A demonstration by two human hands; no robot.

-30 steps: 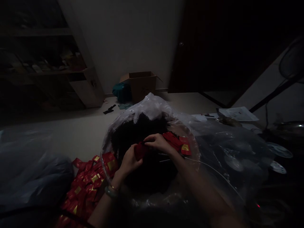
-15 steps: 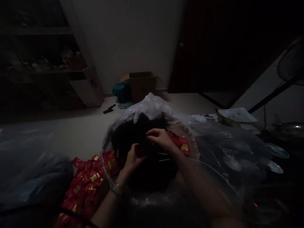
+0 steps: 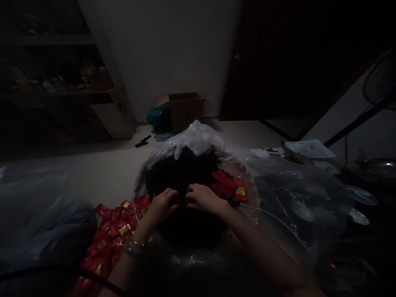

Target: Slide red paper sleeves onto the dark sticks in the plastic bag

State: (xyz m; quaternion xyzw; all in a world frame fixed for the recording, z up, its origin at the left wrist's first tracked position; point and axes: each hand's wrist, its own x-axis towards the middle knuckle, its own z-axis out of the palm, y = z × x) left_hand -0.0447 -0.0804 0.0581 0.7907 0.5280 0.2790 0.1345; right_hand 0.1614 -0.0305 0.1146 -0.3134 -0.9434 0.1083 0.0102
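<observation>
A round tub lined with clear plastic (image 3: 198,138) holds a heap of black, loose, leaf-like material (image 3: 182,167). Over the heap, my left hand (image 3: 162,206) and my right hand (image 3: 206,200) face each other with fingers curled in. Between the fingertips shows a faint dark red packet (image 3: 182,201), which both hands seem to pinch at its sides; the dim light hides its details. Several red packets with gold labels (image 3: 224,184) lie inside the tub to the right of my right hand. Another red packet (image 3: 142,205) rests by the left rim.
A large pile of red and gold packets (image 3: 108,235) lies left of the tub. Plastic sheeting (image 3: 297,194) spreads to the right, and a plastic bag (image 3: 46,222) sits at left. Farther off stand an open cardboard box (image 3: 187,111) and a teal bag (image 3: 159,118).
My left hand has shifted left and slightly down, while my right hand has come down to the packet's level. The gap between my hands is now lower over the heap.
</observation>
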